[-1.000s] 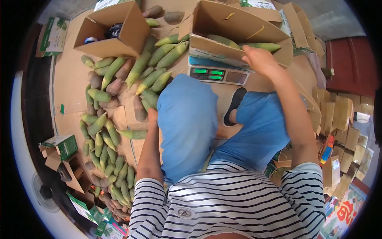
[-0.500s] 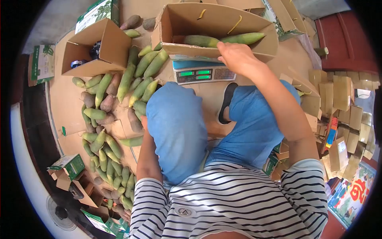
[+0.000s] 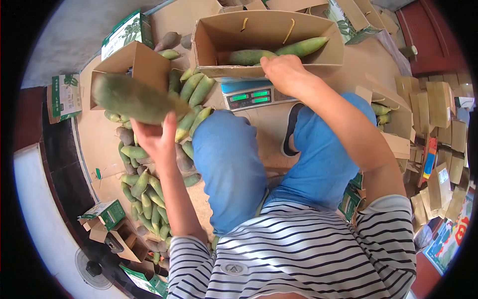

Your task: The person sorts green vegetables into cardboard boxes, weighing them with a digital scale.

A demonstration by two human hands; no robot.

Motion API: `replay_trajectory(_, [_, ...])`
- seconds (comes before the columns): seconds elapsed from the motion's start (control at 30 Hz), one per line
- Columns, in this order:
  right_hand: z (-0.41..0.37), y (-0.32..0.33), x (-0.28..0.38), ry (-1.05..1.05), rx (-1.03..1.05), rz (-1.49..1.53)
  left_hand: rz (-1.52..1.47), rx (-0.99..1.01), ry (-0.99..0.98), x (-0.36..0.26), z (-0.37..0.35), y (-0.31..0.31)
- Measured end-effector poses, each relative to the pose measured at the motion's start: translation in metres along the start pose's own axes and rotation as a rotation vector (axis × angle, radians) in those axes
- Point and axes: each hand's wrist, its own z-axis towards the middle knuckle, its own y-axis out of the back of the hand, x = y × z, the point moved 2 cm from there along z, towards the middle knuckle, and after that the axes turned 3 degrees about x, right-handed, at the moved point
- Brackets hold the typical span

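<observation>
My left hand [image 3: 157, 142] grips a large green radish [image 3: 134, 98], slightly blurred, raised over the floor pile at left. My right hand [image 3: 288, 70] is closed on the front rim of a long cardboard box [image 3: 269, 27]. Inside that box lie two green radishes, one paler [image 3: 306, 47] and one darker [image 3: 249, 57]. Beneath the box is a digital scale [image 3: 249, 97] with lit green displays; its digits are too small to read. Several more green radishes [image 3: 142, 184] lie heaped left of my knee.
A smaller open box [image 3: 149, 65] stands behind the raised radish. Dark reddish roots [image 3: 167, 41] lie at the back. To the right, an open box [image 3: 398, 117] holds more radishes, near stacked cardboard [image 3: 440, 104]. A fan [image 3: 93, 269] stands at lower left.
My left hand has come up from beside my knee, lifting a green radish to the upper left. My right hand stays at the box rim. The view has shifted slightly.
</observation>
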Motion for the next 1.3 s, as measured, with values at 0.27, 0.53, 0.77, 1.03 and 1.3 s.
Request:
replay_trajectory(0.27, [0.001, 0.009, 0.004, -0.018, 0.071, -0.071, 0.427, 0.393, -0.348, -0.021, 0.079, -0.119])
replay_trajectory(0.53, [0.003, -0.004, -0.01, 0.077, -0.046, -0.062, 0.508, 0.075, 0.263, 0.127, -0.014, 0.042])
replay_trajectory(0.77, [0.0, -0.004, -0.008, 0.084, -0.033, -0.087, 0.79, 0.068, 0.468, 0.264, -0.19, 0.138])
replay_trajectory(1.03, [-0.001, 0.006, 0.003, 0.042, 0.029, -0.093, 0.82, 0.306, 1.34, 0.292, -0.224, 0.142])
replay_trajectory(1.3, [0.002, 0.003, 0.001, 0.043, 0.021, -0.098, 0.654, -0.079, 1.268, 0.324, -0.273, 0.129])
